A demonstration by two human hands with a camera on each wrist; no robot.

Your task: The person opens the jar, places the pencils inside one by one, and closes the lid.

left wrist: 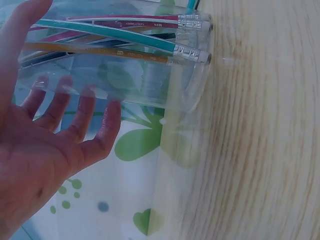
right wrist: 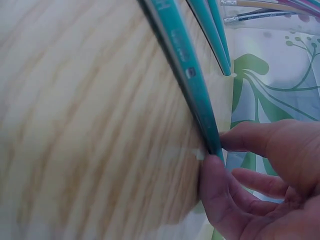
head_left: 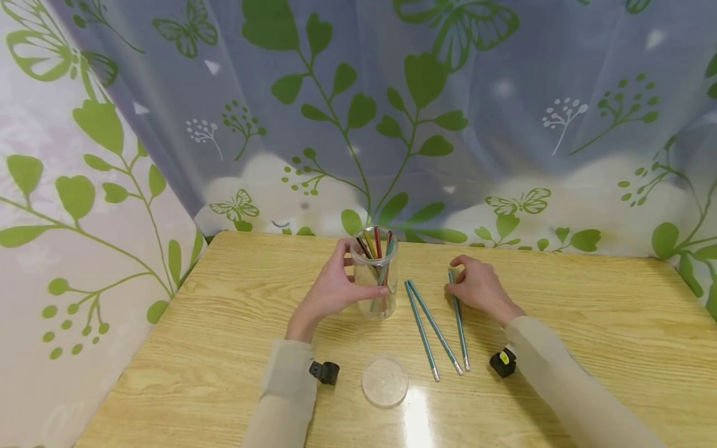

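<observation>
A clear jar [head_left: 368, 308] stands upright near the back of the table, with several coloured pencils [left wrist: 115, 36] inside, their eraser ends down. My left hand [head_left: 329, 287] holds the jar from its left side, thumb across the front and fingers round the back. To the right, my right hand [head_left: 480, 284] pinches the far end of a teal pencil [head_left: 460, 326] between thumb and fingertips; its eraser end points toward me. Two more teal pencils [head_left: 422, 330] lie between the jar and that pencil, meeting at their far ends.
A round clear lid [head_left: 384, 382] lies on the wooden table [head_left: 224, 348] in front of the jar. Behind the table hangs a leaf-patterned curtain [head_left: 498, 143], close to its back edge. Black wrist cameras [head_left: 503, 363] sit by both sleeves.
</observation>
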